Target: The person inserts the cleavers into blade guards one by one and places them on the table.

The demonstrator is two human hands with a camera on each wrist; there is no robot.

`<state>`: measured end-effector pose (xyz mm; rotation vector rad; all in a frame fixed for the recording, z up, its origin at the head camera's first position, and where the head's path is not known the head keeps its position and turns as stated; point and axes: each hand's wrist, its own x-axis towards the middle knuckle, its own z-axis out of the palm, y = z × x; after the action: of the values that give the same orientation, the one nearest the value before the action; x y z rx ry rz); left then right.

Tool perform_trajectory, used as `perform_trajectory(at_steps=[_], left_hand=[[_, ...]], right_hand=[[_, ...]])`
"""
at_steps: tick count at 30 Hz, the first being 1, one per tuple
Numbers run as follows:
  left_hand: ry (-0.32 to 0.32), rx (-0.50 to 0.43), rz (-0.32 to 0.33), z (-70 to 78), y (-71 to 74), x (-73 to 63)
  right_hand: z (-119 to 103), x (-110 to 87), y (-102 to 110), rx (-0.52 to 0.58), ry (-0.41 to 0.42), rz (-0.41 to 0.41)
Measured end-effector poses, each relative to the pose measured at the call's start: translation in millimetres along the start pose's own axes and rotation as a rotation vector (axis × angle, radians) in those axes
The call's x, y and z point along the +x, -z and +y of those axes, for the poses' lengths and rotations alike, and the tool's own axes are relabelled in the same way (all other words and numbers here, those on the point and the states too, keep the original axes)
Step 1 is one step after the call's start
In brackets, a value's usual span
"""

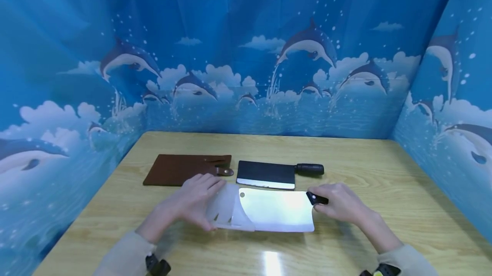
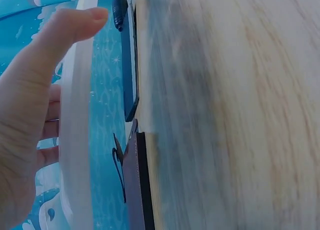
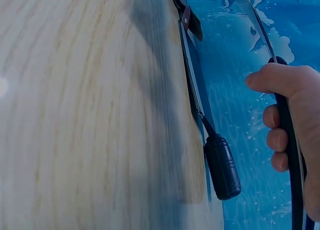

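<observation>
The right hand (image 1: 338, 201) has its fingers curled round the black handle (image 1: 317, 199) of the cleaver (image 1: 278, 209); in the right wrist view the fingertips wrap it and the thumb lies across near the blade end. The left hand (image 1: 197, 200) grasps the pale, see-through sheath (image 1: 226, 205), spread wide across it, with the thumb at its near edge and the other fingers toward the far edge; in the left wrist view some fingertips are hidden by the sheath.

Between the hands, the cleaver is held above the table (image 1: 326, 254), its bright blade pointing left. The sheath's curved mouth overlaps the blade's lower left corner, while the upper corner, with its round hole, shows outside the curve.

Just beyond the blade lies the dark cleaver (image 1: 265, 173), black with a bright edge strip, its ribbed handle to the right. Left of it lies a brown case (image 1: 178, 170), its snap strap (image 1: 224, 171) toward the dark cleaver. Pale sleeves (image 1: 124, 256) cover the forearms, and a blue dolphin backdrop (image 1: 230, 66) stands behind the table.
</observation>
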<state>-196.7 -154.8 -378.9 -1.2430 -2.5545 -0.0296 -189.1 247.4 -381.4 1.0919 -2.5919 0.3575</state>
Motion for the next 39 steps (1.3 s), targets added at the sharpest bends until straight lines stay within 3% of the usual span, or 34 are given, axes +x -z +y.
perform_trajectory(at_steps=[9,15,22,26,31,39], left_hand=[[-0.070,0.049,0.040,2.4,0.4,4.7],[-0.102,0.091,0.053,3.3,1.1,5.5],[-0.135,0.135,0.071,6.4,3.8,6.6],[-0.175,0.150,0.087,6.3,3.0,9.1],[-0.204,0.130,0.054,7.2,1.8,11.3],[-0.128,0.106,-0.053,13.5,3.6,9.7]], right_hand=[[5.7,1.3,1.7,0.002,0.088,0.056],[5.8,2.5,3.5,0.008,0.090,0.024],[8.0,1.5,2.8,-0.026,0.193,0.115],[9.4,2.4,3.3,-0.014,0.213,0.115],[11.0,4.3,1.2,0.010,0.229,0.097],[12.4,-3.1,-4.5,-0.015,0.229,0.100]])
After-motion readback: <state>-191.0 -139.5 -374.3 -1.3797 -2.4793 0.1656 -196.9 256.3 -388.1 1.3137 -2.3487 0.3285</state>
